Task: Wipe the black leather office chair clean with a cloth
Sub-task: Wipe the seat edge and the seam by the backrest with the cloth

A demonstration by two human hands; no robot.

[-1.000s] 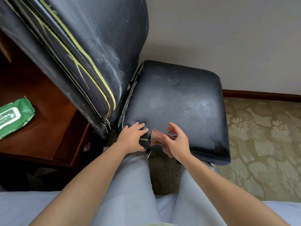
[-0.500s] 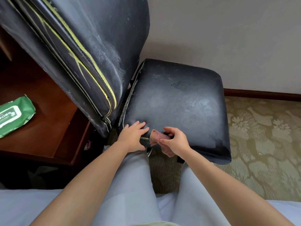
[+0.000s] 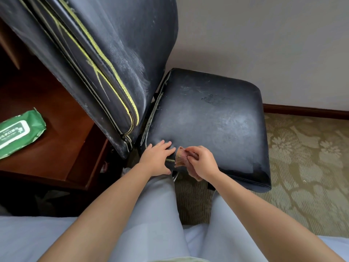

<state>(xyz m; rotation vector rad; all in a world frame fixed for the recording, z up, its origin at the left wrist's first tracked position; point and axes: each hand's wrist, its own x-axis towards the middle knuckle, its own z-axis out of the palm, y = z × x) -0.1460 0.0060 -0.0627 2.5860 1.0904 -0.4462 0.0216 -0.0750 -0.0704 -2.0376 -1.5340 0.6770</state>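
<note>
While the left hand (image 3: 157, 159) lies flat on the near edge of the chair (image 3: 207, 120) seat, its fingers straight and slightly spread, the right hand (image 3: 203, 163) grips a reddish cloth (image 3: 182, 157) — fingers curled round it, clamped. That cloth sits between the two hands, just beside the left fingertips, touching the seat edge. Well off to the left fingers' side — a green wipes pack (image 3: 17, 133) on a wooden desk (image 3: 62, 140).

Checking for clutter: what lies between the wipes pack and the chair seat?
In the head view, the chair's backrest stands between the wipes pack and the seat.
</note>
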